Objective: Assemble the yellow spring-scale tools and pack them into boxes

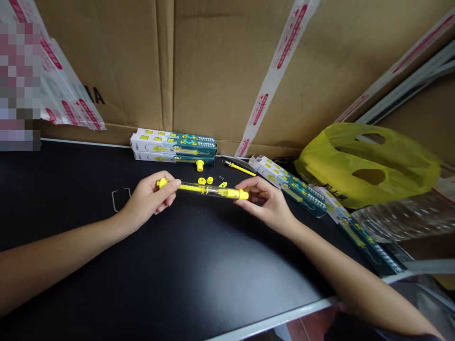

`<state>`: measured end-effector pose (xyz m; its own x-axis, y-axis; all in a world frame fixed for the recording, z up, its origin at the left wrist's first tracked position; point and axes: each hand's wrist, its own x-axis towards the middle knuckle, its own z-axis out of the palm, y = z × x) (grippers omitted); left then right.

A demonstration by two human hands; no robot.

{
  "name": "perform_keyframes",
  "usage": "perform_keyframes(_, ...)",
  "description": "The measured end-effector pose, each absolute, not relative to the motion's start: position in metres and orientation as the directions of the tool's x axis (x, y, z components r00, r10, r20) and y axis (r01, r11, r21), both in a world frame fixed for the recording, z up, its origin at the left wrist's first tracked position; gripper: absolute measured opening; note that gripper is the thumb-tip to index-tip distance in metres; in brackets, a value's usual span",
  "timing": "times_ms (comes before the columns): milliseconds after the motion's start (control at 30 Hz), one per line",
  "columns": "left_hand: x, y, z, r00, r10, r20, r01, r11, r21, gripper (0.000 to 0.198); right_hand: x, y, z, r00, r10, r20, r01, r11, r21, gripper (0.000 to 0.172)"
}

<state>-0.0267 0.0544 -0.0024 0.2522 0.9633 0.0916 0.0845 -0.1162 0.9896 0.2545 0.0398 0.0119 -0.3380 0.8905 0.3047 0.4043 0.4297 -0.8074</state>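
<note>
A clear tubular spring scale (213, 190) with yellow ends lies nearly level across the middle of the view, above the black table. My left hand (151, 196) is closed around its left end, the thumb lying along the tube. At the other end, the fingertips of my right hand (268, 201) pinch the yellow cap (242, 194). Just behind the tube are two small yellow rings (202, 181), a small dark spring (221, 177) and a yellow stepped cap (199, 166). A thin yellow rod (242, 169) with a metal end rests farther back.
Two stacked printed boxes (174, 146) stand against the cardboard (220, 71) behind. More boxes (287, 184) lie to the right, near a yellow plastic bag (369, 161) and a clear plastic bottle (405, 215). A bent metal wire (114, 201) lies left of my left hand. The table's edge (277, 322) runs along the front.
</note>
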Motion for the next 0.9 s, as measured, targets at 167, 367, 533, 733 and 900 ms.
perform_keyframes(167,-0.0258,0.0540,-0.0003,0.244,0.965,0.096,0.074,-0.118,0.990,0.026,0.2529,0.0403,0.0123,-0.306,0.915,0.262,0.318,0.357,-0.878,0.032)
perform_keyframes(367,-0.0261,0.0548,-0.0022,0.227,0.969,0.101,0.108,-0.128,0.986,0.026,0.2504,0.0399,0.0120,-0.297,0.935,0.195,0.257,0.275,-0.926,0.037)
perform_keyframes(533,-0.0274,0.0555,-0.0038,0.245,0.964,0.104,0.114,-0.135,0.984,0.027,0.2509,0.0367,0.0091,-0.250,0.904,0.348,0.358,0.420,-0.834,0.033)
perform_keyframes(733,-0.0284,0.0561,-0.0048,0.265,0.960,0.094,0.100,-0.124,0.987,0.025,0.2517,0.0350,0.0066,-0.261,0.867,0.425,0.412,0.498,-0.763,0.031)
perform_keyframes(900,-0.0283,0.0562,-0.0046,0.269,0.956,0.122,0.109,-0.156,0.982,0.025,0.2514,0.0345,0.0082,-0.250,0.873,0.419,0.414,0.488,-0.768,0.034)
